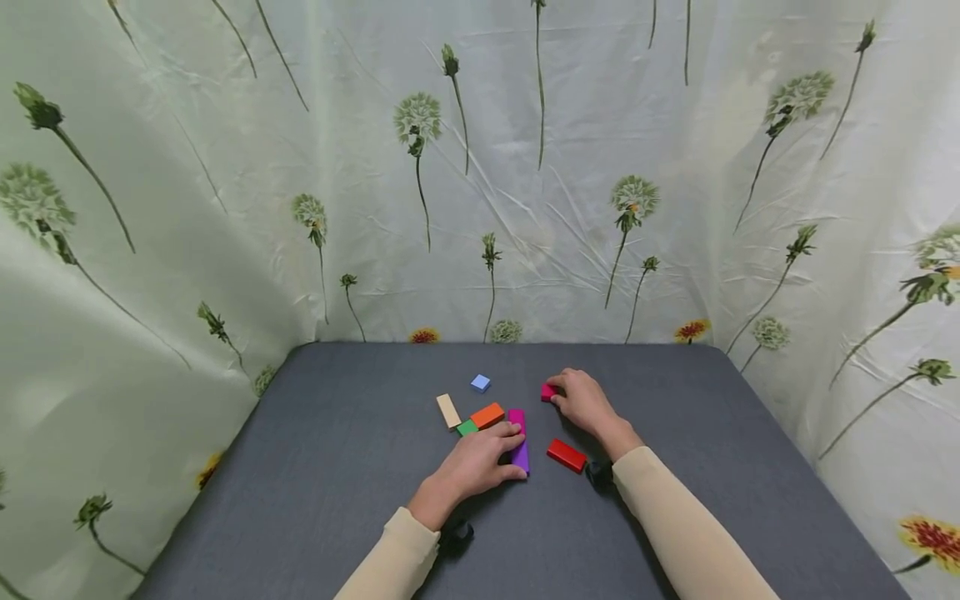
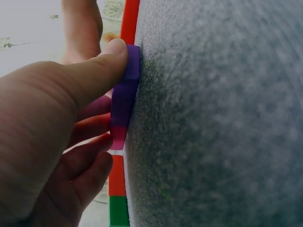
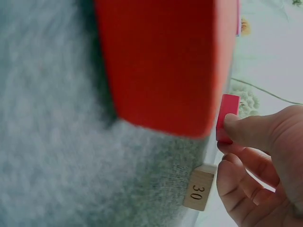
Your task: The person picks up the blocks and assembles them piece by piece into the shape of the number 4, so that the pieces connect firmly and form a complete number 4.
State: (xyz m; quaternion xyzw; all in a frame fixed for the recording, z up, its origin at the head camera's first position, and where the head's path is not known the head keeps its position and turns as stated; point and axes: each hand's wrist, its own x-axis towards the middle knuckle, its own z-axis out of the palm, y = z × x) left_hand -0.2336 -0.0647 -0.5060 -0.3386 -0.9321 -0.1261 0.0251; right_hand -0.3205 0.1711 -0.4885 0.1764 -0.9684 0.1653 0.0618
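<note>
My left hand (image 1: 480,462) holds a purple block (image 1: 521,457) on the dark cloth, with the thumb at its near end. A magenta block (image 1: 516,415) touches the purple block's far end, in line with it, and fingertips lie across where they meet. In the left wrist view the thumb presses on the purple block (image 2: 124,97). Farther right, my right hand (image 1: 587,404) pinches a small crimson block (image 1: 547,392) between thumb and finger. The right wrist view shows the crimson block (image 3: 227,106) partly covered by the thumb.
Left of my left hand are a green block (image 1: 467,427), an orange block (image 1: 488,415) and a beige block (image 1: 448,411). A light blue block (image 1: 481,383) lies behind them. A red block (image 1: 567,456) lies beside my right wrist. A wooden block marked 30 (image 3: 199,188) stands near my right fingers.
</note>
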